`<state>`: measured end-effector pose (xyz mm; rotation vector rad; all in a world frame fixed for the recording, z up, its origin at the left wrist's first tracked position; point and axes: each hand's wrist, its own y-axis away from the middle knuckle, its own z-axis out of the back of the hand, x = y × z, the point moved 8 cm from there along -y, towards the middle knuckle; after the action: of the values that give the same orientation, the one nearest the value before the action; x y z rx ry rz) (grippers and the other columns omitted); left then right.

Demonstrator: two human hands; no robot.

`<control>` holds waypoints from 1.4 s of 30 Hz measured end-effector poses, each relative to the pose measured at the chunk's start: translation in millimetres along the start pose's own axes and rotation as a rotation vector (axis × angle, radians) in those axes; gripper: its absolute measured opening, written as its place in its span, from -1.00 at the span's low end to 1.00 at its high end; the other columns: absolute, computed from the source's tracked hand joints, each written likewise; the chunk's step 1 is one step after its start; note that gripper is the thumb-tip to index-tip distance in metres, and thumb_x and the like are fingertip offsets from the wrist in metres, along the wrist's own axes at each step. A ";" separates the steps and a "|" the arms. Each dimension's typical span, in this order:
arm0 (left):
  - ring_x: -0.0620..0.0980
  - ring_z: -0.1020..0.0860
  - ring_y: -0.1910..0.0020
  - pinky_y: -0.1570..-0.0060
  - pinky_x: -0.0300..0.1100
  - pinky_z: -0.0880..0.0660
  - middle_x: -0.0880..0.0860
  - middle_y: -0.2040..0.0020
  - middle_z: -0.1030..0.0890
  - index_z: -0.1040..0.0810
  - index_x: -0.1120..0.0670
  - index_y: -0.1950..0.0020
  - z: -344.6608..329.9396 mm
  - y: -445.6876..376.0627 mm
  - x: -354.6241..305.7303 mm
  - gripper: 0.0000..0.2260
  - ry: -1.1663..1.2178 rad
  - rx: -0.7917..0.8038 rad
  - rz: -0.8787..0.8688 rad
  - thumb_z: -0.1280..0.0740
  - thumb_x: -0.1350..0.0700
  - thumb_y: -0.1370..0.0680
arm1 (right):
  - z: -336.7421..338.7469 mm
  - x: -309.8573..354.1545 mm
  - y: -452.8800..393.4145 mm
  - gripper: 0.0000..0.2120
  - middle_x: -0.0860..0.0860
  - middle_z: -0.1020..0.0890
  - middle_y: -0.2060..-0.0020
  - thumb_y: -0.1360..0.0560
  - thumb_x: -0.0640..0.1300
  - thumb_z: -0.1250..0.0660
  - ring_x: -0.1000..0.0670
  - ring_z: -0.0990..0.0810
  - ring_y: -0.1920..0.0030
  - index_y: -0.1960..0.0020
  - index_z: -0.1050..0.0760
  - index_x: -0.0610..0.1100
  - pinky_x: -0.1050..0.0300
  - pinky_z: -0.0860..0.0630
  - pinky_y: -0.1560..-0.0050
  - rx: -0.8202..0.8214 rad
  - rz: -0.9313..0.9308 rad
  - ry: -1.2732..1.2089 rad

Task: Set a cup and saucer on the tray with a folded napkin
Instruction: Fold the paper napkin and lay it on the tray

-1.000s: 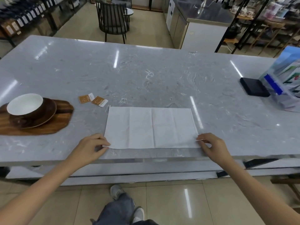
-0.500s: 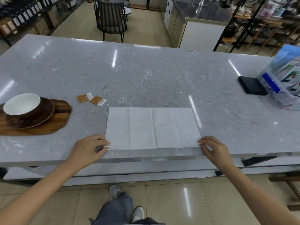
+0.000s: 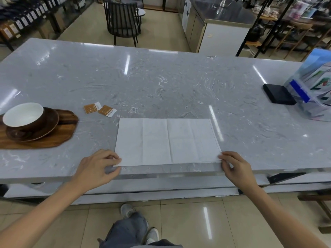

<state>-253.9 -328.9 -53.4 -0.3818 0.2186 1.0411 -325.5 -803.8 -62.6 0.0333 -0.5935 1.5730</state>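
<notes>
A white napkin lies flat on the grey marble table, folded into a wide rectangle near the front edge. My left hand pinches its near left corner. My right hand pinches its near right corner. At the far left a brown cup with a white inside sits on a brown saucer. Both rest on a wooden tray.
Two orange sachets lie between the tray and the napkin. A black box and a clear holder of leaflets stand at the right. A dark chair and a counter are beyond the table.
Both hands stay at the napkin's near corners. The napkin's near edge sits slightly closer to the table's front edge. The view has shifted a little.
</notes>
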 end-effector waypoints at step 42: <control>0.18 -0.50 -0.10 -0.16 0.07 -0.43 0.14 -0.10 -0.57 -0.67 0.11 -0.04 -24.2 -51.0 -53.9 -0.59 -0.111 0.091 -0.152 -0.38 -0.21 -0.46 | -160.0 85.2 -222.7 -0.47 0.04 0.02 -0.68 -0.69 0.22 0.14 -0.08 0.09 -0.67 -0.65 0.04 0.20 -0.24 0.16 -0.60 0.574 -0.071 0.158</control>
<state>-235.9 -404.5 -46.0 -0.2533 0.1347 0.8964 -73.3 -669.7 -91.4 0.3540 -0.0037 1.6136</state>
